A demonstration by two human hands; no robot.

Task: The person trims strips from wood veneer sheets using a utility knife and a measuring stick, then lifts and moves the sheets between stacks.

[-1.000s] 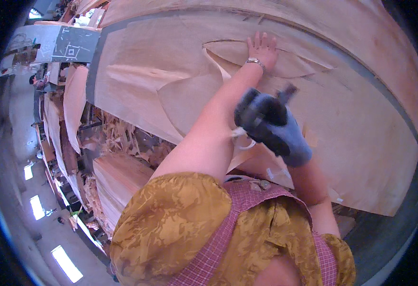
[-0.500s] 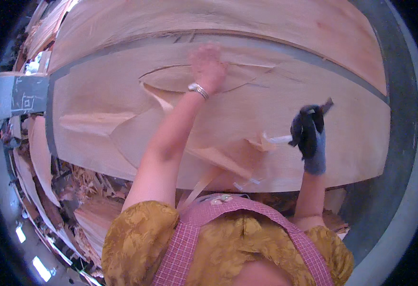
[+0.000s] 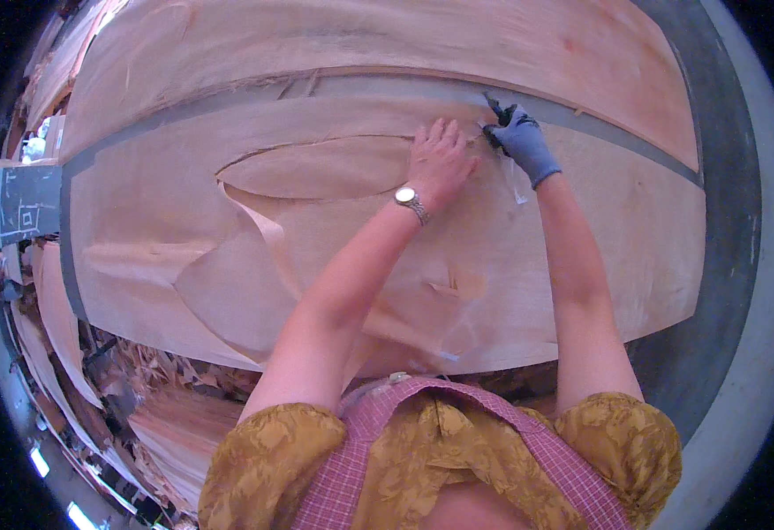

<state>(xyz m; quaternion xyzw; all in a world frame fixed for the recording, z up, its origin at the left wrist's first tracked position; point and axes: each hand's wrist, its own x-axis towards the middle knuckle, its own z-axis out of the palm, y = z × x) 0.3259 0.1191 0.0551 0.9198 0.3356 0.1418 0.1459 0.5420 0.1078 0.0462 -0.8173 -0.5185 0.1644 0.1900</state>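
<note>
A large sheet of pale wood veneer lies before me, with a lens-shaped patch in it, outlined by a cut or gap. My left hand, bare with a wristwatch, rests flat over the patch's right end, fingers apart. Just right of it, my right hand wears a grey-blue glove with dark fingers, closed around a slim dark tool whose kind I cannot make out. A clear tape-like strip hangs below that hand. A curled narrow veneer strip runs from the patch's left tip toward me.
Another veneer sheet lies beyond a grey gap. Loose veneer pieces lie near my body. Veneer scraps are heaped below the near edge at left. A grey border curves along the right side.
My right hand has moved up and left, from the sheet's right side to beside my left hand. My left hand has shifted right and slightly nearer, and now lies still.
</note>
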